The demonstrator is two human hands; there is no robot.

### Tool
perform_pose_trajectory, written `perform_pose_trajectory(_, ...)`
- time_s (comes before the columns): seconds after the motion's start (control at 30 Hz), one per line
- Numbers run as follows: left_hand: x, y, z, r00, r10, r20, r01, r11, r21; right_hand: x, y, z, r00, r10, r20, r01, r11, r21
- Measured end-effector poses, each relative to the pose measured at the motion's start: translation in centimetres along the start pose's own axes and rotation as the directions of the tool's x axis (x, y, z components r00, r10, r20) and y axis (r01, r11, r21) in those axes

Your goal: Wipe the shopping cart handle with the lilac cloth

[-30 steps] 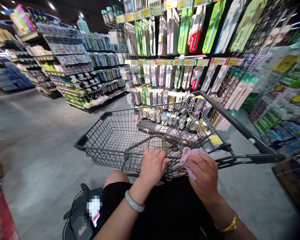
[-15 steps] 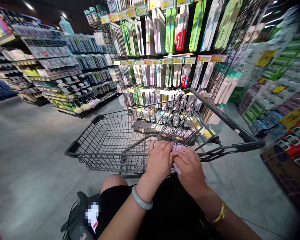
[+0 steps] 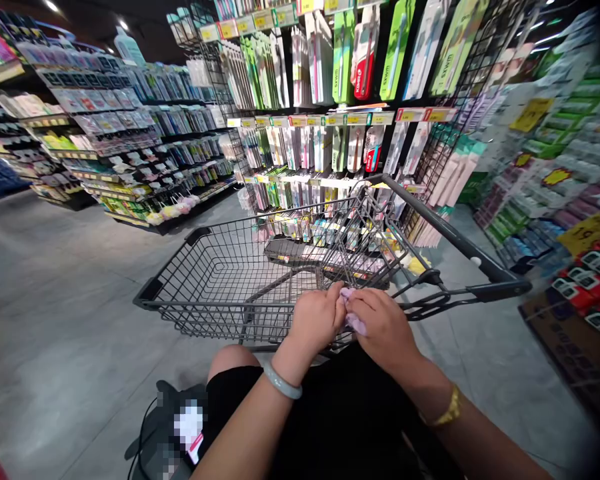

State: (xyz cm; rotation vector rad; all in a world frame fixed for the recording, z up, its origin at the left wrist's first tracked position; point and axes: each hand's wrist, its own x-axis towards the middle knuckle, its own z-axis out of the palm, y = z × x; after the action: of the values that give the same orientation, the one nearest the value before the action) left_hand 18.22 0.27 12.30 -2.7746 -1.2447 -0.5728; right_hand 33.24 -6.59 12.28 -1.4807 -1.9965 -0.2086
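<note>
"From the left, the shopping cart's near rim (image 3: 220, 305), then the left hand (image 3: 316, 319), curled there; can't tell what it grips!"
"Just right, between both hands, the lilac cloth (image 3: 356, 325), pinched by the right hand (image 3: 389, 330)!"
"Good technique?"
"Steady with the left, keep that cloth bunched and snug!"

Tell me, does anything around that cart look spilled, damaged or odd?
I see no spill or damage: the cart stands upright and the packs hang in rows. The cloth is crumpled, but it's held in the right hand. Only the blocky patch at lower left looks odd: coarse squares hide what's there.
</note>
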Motion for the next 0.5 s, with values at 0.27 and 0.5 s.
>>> perform_pose_trajectory(0.27,-0.5,-0.7,1.0,0.997,0.047,-0.062,-0.055,0.988,-0.146,0.5,-0.3,-1.1,0.979,0.189,0.079,-0.182,0.980,-0.085)
perform_pose_trajectory(0.5,-0.1,-2.4,0.3,0.993,-0.020,-0.112,-0.034,0.887,-0.460,2.7,-1.0,1.4,0.995,0.057,0.081,-0.073,0.974,0.216)
